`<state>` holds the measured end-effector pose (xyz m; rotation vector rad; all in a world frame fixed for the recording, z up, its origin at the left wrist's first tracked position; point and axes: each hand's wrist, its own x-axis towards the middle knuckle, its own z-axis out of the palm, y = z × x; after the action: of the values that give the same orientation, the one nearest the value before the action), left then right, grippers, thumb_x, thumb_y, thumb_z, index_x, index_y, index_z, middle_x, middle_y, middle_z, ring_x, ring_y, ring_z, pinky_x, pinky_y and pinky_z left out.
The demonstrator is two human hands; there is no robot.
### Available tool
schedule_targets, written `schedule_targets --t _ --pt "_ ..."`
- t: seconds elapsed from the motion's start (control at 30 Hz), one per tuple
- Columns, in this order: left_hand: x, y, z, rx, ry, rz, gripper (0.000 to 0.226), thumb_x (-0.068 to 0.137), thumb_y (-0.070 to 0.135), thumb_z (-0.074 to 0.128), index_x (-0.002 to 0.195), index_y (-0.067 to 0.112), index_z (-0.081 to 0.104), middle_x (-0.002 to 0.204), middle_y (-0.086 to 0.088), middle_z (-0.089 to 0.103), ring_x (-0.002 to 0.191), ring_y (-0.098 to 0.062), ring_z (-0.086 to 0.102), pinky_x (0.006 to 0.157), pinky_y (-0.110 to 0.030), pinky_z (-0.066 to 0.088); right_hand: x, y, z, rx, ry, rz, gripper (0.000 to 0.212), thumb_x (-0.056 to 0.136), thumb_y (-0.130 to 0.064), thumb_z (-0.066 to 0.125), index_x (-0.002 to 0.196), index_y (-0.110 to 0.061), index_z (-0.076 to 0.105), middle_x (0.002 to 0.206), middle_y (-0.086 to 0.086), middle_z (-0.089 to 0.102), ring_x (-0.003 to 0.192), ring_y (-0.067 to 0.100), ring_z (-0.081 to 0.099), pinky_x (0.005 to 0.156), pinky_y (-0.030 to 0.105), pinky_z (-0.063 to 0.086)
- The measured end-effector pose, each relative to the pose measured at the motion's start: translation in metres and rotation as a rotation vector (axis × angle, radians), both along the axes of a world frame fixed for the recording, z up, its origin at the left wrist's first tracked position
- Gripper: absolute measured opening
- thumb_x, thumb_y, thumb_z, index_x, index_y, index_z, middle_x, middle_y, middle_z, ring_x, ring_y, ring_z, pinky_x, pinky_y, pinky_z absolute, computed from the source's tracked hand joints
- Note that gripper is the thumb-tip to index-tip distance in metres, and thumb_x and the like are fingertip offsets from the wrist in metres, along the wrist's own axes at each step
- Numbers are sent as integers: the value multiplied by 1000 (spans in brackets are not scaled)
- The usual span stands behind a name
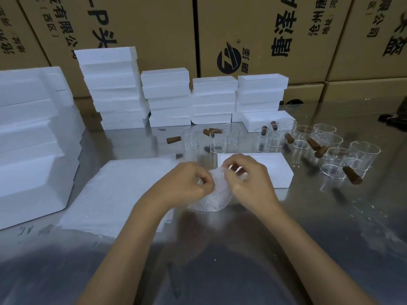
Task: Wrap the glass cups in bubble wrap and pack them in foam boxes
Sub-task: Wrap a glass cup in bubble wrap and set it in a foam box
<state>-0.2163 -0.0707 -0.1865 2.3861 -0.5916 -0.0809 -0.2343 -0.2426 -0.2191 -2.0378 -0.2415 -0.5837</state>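
A glass cup wrapped in bubble wrap [212, 200] stands on the steel table [330, 227] between my hands. My left hand [187, 183] pinches the wrap's upper edge on the left. My right hand [246, 179] pinches the wrap at the top right, fingers curled over it. The cup itself is mostly hidden by the wrap. A stack of bubble wrap sheets [114, 194] lies left of my hands. A flat foam box [273, 170] sits just behind my right hand. Several bare glass cups [363, 155] with brown handles [352, 178] stand further back and to the right.
Stacks of white foam boxes [169, 97] line the back of the table, with taller foam pieces [28, 137] at the left. Cardboard cartons [253, 34] form a wall behind. A dark object [394, 117] lies at the far right edge.
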Motion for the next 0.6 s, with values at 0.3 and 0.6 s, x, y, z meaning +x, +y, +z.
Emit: schedule_targets --t 0.3,0.6 --pt "3 3 5 -70 -144 108 15 85 19 63 75 24 72 82 12 66 63 5 52 64 -23 41 5 -2 -15 -415 72 156 34 89 -20 42 83 -9 73 128 -5 61 123 6 38 101 18 31" --pt "2 -1 -9 181 129 7 52 56 77 61 79 31 68 110 26 43 94 7 52 82 -23 42 5 -17 5 33 -95 -133 29 82 -20 47 81 -17 75 106 -8 69 110 7 50 98 22 37"
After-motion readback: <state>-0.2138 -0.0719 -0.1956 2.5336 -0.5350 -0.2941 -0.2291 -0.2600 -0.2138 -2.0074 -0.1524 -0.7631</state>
